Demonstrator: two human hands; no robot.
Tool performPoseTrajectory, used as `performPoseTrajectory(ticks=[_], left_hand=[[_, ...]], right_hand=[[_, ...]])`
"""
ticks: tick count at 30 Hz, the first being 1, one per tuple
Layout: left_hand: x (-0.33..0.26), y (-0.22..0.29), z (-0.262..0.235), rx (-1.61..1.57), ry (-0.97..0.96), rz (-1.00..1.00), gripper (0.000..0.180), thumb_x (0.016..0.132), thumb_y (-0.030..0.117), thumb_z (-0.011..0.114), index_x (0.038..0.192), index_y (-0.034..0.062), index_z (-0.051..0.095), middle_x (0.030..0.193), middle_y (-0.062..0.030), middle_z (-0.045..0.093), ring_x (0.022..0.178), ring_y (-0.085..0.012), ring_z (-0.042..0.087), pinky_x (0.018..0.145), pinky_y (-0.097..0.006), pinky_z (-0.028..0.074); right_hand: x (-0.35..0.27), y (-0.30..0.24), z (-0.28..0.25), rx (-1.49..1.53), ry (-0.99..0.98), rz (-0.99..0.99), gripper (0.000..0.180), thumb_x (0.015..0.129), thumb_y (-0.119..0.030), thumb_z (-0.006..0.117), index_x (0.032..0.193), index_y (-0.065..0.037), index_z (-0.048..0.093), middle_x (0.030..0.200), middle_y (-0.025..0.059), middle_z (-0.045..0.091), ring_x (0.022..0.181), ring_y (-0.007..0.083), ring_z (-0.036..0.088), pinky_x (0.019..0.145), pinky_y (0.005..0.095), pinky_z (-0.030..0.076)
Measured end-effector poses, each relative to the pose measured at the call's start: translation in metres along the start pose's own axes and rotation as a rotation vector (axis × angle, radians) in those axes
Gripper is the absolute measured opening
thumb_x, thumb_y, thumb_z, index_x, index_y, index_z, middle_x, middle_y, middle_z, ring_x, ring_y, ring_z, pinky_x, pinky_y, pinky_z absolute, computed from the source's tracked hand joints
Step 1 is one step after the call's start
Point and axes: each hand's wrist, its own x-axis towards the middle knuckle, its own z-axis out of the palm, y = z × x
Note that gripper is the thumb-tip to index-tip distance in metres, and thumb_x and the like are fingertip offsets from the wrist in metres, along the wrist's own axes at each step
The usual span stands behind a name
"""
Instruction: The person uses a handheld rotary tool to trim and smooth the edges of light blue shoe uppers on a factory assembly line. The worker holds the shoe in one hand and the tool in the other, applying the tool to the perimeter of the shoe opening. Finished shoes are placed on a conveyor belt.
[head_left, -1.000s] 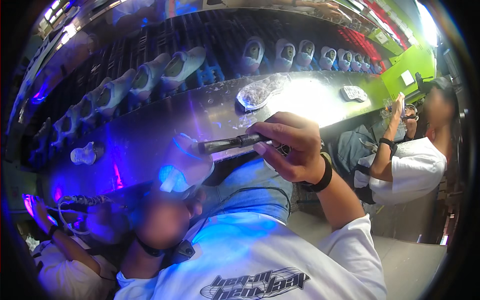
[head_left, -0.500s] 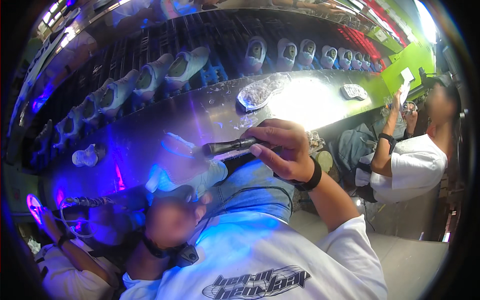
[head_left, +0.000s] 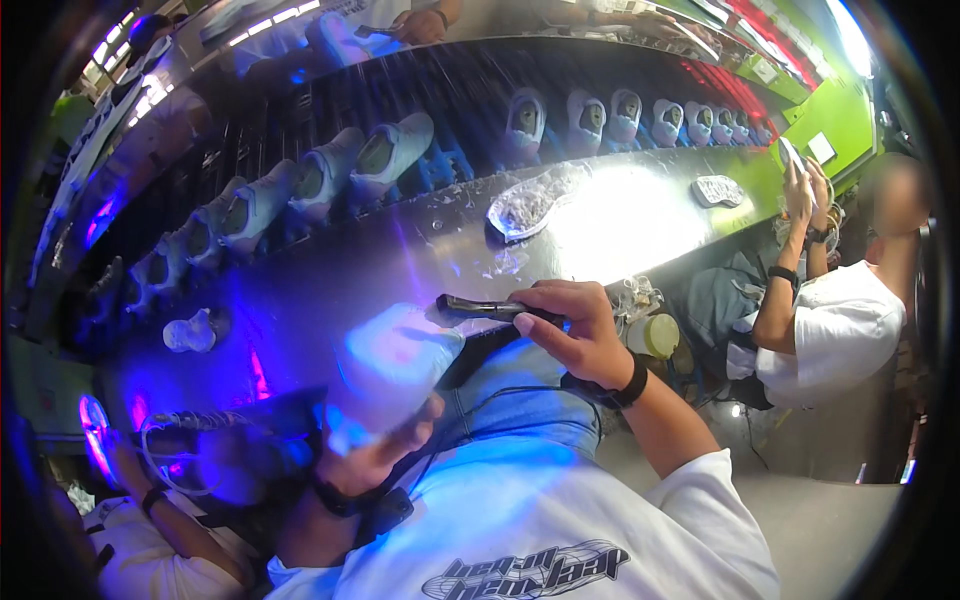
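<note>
In my left hand is a white shoe, lit blue, with my fingers wrapped around its lower part. It is tilted in front of my lap, and motion blurs its surface. My right hand is closed around the dark handle of a brush, which points left. The brush's tip is at the upper right edge of the shoe; whether it touches cannot be made out. Beyond my hands, on the metal ledge, lies a white shaggy oval pad.
Past the ledge, white shoes stand in a row on a dark conveyor. A small white piece lies at left, a patterned sole at right. A pale tub stands beside my right wrist. Co-workers sit on both sides.
The shoe has turned and come up more upright, its opening no longer showing. My right hand and the brush have moved slightly right and down. The right-hand co-worker's hands have come together.
</note>
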Motion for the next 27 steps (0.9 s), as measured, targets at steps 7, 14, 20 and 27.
performPoseTrajectory(ticks=[7, 14, 20, 27], left_hand=[[0.022, -0.041, -0.099, -0.279, 0.115, 0.089, 0.084, 0.091, 0.06, 0.059, 0.144, -0.0052, 0.051, 0.124, -0.0275, 0.065, 0.107, -0.0371, 0.068, 0.094, -0.046, 0.057], [0.044, -0.001, -0.078, -0.278, 0.056, 0.12, 0.04, 0.095, 0.022, 0.061, 0.131, 0.0029, 0.06, 0.122, -0.0126, 0.068, 0.116, -0.0283, 0.066, 0.104, -0.047, 0.052], [0.088, 0.05, -0.037, 0.44, 0.248, 0.307, 0.045, 0.087, 0.002, 0.071, 0.13, 0.0011, 0.06, 0.125, -0.0133, 0.066, 0.115, -0.029, 0.067, 0.1, -0.043, 0.053], [0.256, 0.147, 0.084, 1.391, 0.349, 0.466, 0.064, 0.071, 0.024, 0.089, 0.126, 0.0047, 0.063, 0.119, -0.0167, 0.071, 0.106, -0.0261, 0.07, 0.09, -0.039, 0.055]], right_hand=[[0.016, 0.01, 0.023, -0.239, 0.101, 0.182, 0.029, 0.095, -0.028, 0.071, 0.102, 0.0, 0.077, 0.075, 0.0173, 0.069, 0.062, 0.0321, 0.067, 0.06, 0.0412, 0.051], [-0.032, -0.024, 0.028, -0.247, 0.059, -0.115, 0.02, 0.092, -0.012, 0.075, 0.107, 0.001, 0.074, 0.074, 0.0146, 0.065, 0.057, 0.0263, 0.061, 0.053, 0.0354, 0.046], [-0.04, 0.002, -0.001, 0.101, 0.394, 0.141, 0.025, 0.103, -0.019, 0.067, 0.107, 0.005, 0.073, 0.079, 0.0019, 0.067, 0.068, 0.0069, 0.055, 0.061, 0.025, 0.044], [-0.06, 0.021, -0.021, 0.261, 0.542, 0.26, 0.024, 0.104, -0.015, 0.065, 0.114, 0.006, 0.073, 0.082, 0.0012, 0.068, 0.069, 0.0041, 0.053, 0.062, 0.0208, 0.041]])
